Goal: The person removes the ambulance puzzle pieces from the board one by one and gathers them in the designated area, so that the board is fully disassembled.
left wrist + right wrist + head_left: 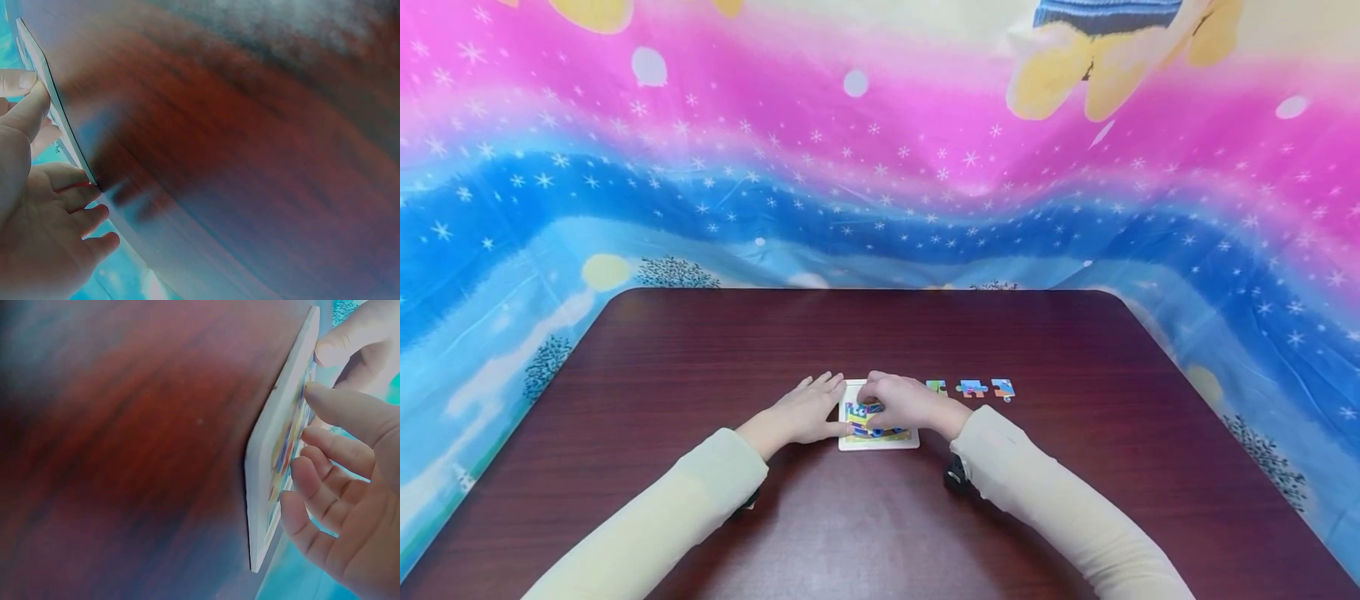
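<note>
A white-framed jigsaw puzzle board (880, 444) with a colourful cartoon picture lies flat on the table. My left hand (805, 412) is beside it, fingers spread and nearly straight at its left edge, thumb on the frame. The right hand (904, 404) is over the board, covering its upper right part. In the right wrist view its thumb (350, 412) and bent fingertips (306, 478) are at the picture's surface. I cannot tell whether a piece is between them. Seen from the left wrist, the left hand (47, 231) lies along the board's edge (62, 119).
Three loose jigsaw pieces lie in a row right of the board: a green and blue one (937, 387) by the right hand, a blue and pink one (972, 388), and another (1003, 388). A patterned cloth (880, 192) hangs behind the dark wooden table (737, 333).
</note>
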`<state>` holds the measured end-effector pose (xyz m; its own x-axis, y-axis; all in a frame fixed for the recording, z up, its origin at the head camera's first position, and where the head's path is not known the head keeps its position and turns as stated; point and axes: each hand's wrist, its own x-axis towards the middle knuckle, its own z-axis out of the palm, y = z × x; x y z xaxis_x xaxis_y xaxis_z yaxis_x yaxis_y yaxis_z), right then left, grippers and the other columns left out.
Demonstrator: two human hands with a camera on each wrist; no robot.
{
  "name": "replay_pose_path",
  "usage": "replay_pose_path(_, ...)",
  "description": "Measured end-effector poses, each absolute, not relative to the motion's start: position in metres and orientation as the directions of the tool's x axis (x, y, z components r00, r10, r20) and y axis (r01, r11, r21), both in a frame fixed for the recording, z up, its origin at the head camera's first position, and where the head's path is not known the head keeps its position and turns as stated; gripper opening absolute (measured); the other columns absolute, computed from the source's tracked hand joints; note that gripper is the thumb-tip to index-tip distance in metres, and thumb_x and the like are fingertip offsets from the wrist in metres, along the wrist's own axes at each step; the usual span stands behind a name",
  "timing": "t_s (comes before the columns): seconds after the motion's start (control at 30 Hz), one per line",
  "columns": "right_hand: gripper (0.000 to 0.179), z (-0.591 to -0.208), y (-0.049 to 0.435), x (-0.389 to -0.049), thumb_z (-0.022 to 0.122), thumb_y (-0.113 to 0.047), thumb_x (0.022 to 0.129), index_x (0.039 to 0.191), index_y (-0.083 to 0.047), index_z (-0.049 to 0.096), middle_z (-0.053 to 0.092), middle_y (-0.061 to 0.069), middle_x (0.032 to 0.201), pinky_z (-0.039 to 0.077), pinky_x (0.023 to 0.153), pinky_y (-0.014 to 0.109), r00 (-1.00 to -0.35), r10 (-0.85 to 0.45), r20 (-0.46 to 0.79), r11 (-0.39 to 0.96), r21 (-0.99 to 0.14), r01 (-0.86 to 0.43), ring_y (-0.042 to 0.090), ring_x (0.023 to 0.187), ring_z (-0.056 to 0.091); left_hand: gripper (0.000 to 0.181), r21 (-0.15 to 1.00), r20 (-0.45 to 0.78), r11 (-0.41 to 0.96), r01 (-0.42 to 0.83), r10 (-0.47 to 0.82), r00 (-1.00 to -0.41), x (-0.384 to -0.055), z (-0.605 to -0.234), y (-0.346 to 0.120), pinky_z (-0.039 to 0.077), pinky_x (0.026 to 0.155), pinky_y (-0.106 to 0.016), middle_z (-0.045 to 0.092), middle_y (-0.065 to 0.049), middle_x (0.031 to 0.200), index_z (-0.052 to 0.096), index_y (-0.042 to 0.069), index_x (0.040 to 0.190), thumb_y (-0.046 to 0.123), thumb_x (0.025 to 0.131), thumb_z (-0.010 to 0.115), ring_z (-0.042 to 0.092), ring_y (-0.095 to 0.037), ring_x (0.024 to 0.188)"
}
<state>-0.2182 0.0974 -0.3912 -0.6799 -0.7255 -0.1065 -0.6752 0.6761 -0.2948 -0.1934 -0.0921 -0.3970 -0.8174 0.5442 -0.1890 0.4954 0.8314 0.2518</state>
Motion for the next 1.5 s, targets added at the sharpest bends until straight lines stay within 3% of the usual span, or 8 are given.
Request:
replay_pose_path(0.3, 0.024, -0.393, 0.097, -0.222, 0.072, -0.016, 0.079, 0.096, -0.014, 0.054, 0.049, -0.004, 0.086, 0.041, 0.062, 0.025, -0.688, -0.717, -0.109, 0.669, -0.382, -0.638, 0.01, 0.069, 0.045, 0.077, 0.249, -0.198, 0.838, 0.486, 0.535, -0.821, -0.193, -0.398, -0.093, 0.016, 0.107, -0.047, 0.026, -0.018, 0.146, 0.032, -0.004, 0.14, 0.047, 0.088, 0.056, 0.018, -0.031, 0.136)
replay_pose_path(0.67, 0.015, -0.394, 0.094, -0.224, 0.068, -0.01, 0.083, 0.093, -0.014, 0.057, 0.051, -0.009, 0.072, 0.042, 0.06, 0.023, -0.697, -0.713, -0.077, 0.661, -0.403, -0.633, 0.008, 0.065, 0.048, 0.075, 0.254, -0.182, 0.832, 0.494, 0.543, -0.82, -0.193, -0.397, -0.093, 0.017, 0.107, -0.048, 0.027, -0.018, 0.146, 0.033, -0.005, 0.14, 0.045, 0.089, 0.056, 0.019, -0.032, 0.135)
replay_pose_path(1.5, 0.016, -0.388, 0.103, -0.225, 0.065, -0.005, 0.083, 0.098, -0.009, 0.061, 0.054, -0.007, 0.075, 0.044, 0.061, 0.024, -0.712, -0.701, -0.049, 0.651, -0.452, -0.61, 0.009, 0.066, 0.049, 0.076, 0.258, -0.196, 0.839, 0.479, 0.53, -0.825, -0.192, -0.396, -0.091, 0.017, 0.107, -0.048, 0.028, -0.018, 0.146, 0.033, -0.005, 0.14, 0.045, 0.088, 0.057, 0.019, -0.032, 0.135)
